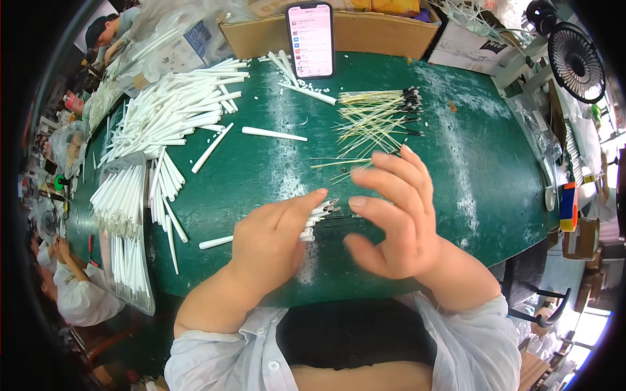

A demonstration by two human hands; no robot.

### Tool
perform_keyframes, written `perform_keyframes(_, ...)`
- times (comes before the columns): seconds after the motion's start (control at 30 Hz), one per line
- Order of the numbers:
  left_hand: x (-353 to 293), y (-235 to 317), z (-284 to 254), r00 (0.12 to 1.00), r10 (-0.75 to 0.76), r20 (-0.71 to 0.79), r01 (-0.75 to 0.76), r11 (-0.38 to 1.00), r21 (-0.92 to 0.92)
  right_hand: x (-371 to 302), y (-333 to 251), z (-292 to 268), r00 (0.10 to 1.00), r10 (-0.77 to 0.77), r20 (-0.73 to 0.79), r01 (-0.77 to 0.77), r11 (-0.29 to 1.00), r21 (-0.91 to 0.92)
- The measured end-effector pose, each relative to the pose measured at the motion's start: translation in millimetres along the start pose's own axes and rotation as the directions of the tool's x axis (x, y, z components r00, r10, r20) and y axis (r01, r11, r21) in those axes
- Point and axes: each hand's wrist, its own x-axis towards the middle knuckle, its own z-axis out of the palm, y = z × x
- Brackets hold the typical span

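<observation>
My left hand (274,238) is closed around a bundle of white plastic tubes (318,216) whose ends stick out to the right, low over the green table (274,163). My right hand (391,215) hovers just right of the bundle, fingers spread and slightly blurred, holding nothing I can make out. Beyond my right hand lies a fan of thin pale sticks with black tips (381,114). A single white tube (216,242) lies on the table left of my left hand.
A large heap of white tubes (173,111) covers the table's left, with a metal tray (124,215) of more tubes at its edge. A phone (310,39) stands against a cardboard box (365,32). A fan (577,62) sits far right. Other people (62,287) work at left.
</observation>
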Motion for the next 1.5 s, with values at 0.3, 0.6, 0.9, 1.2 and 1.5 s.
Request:
perform_keyframes(0.3,0.5,4.1,-1.8,0.998,-0.009,0.063,0.008,1.000,0.017,-3.7,1.7,6.9,0.996,-0.087,0.031,0.089,0.994,-0.069)
perform_keyframes(0.6,0.8,2.5,-1.5,0.997,-0.004,0.076,0.005,1.000,-0.011,-3.4,9.1,-0.5,0.984,-0.154,0.088,0.169,0.963,-0.209)
perform_keyframes(0.9,1.6,5.6,-3.2,0.995,-0.018,0.095,0.012,0.998,0.060,-2.9,12.2,0.9,0.971,-0.228,0.071,0.238,0.947,-0.214)
perform_keyframes(1.2,2.1,2.6,-0.6,0.993,0.009,0.117,-0.015,0.998,0.055,-3.4,17.3,12.0,0.970,-0.231,0.068,0.237,0.967,-0.096)
perform_keyframes(1.5,11.3,-10.1,-8.3,0.988,-0.149,0.035,0.145,0.983,0.114,-10.5,65.6,30.8,0.874,0.232,0.428,-0.158,0.967,-0.200)
